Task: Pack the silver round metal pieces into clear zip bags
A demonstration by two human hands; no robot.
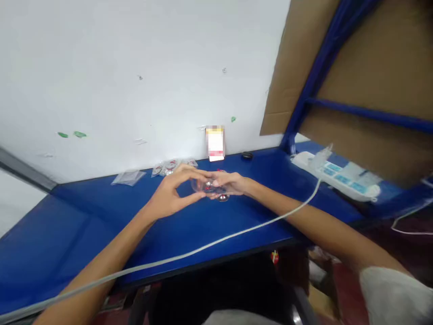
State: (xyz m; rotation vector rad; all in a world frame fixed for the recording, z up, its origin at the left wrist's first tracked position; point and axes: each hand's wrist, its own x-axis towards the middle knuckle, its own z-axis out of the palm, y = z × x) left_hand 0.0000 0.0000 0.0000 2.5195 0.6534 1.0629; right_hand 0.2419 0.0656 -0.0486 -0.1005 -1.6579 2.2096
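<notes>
Two hands meet over the blue table (pixel 84 234): the left hand (pixel 169 196) and right hand (pixel 232 183) both pinch a small clear packet (pixel 210 186) above the table's middle. Right of them, on the table, lies a white power strip (pixel 334 176).
</notes>
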